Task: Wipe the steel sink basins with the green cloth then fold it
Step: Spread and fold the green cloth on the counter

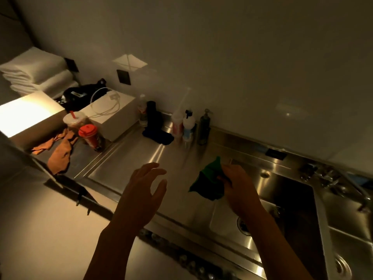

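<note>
Right hand [234, 184]: the fingers are curled on the cloth [207, 178] and hold it bunched in the air, above the near-left corner of the left basin [292, 201] and the edge of the counter [145, 156].
Left hand [145, 190]: opened wide, fingers spread and a little bent. It holds nothing and hovers over the counter, apart from the cloth.
Cloth: dark green, soft and crumpled. One corner stands up and the other parts hang down from the grip. As far as I can see, it touches no steel.
Basins: two, rectangular, of brushed steel with a shine. The left one is deep and dark, and its round drain [243, 224] is partly hidden behind the right forearm. The right basin [347, 229] looks lighter.
Step, as I judge: the cloth is off the steel and the free hand is near it, so this may be the start of the folding. Whether both basins are wiped, I cannot tell.
Risk 1: the cloth is limp and gripped in one bunch only, so its corners are hard to find. A fold made in the air may come out uneven; the flat counter would give support.
Risk 2: the grip is over the basin edge. If it loosens, the cloth drops into the basin.
Risk 3: the bottles [188, 126] stand behind on the counter, tall and narrow. A wide move of the arm could tip them.
Light: dim, and the picture is blurred, so wetness of the steel cannot be judged.
</note>
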{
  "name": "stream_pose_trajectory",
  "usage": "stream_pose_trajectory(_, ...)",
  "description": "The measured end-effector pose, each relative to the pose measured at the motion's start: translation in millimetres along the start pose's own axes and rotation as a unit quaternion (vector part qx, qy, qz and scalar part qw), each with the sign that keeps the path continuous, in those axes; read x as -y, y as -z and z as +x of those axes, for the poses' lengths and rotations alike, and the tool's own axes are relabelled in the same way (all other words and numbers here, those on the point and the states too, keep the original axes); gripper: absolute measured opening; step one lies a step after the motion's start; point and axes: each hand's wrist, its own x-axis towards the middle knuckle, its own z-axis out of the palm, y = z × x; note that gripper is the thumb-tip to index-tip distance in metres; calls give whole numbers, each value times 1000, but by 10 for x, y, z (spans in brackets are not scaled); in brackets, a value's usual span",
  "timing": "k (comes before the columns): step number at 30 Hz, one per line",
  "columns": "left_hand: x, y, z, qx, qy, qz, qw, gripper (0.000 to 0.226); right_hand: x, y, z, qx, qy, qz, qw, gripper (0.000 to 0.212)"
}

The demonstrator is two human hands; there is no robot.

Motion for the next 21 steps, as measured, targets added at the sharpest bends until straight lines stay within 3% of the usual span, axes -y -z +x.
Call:
stream_pose_trajectory(8,332,-157,195,39,-24,-37,998,30,-1,-97,-28,-45,-42,-36,997,19)
stream_pose_trajectory(21,446,-474,653,98,-20,-14,995,31,-327,-328,212,-6,-118,7,993,17)
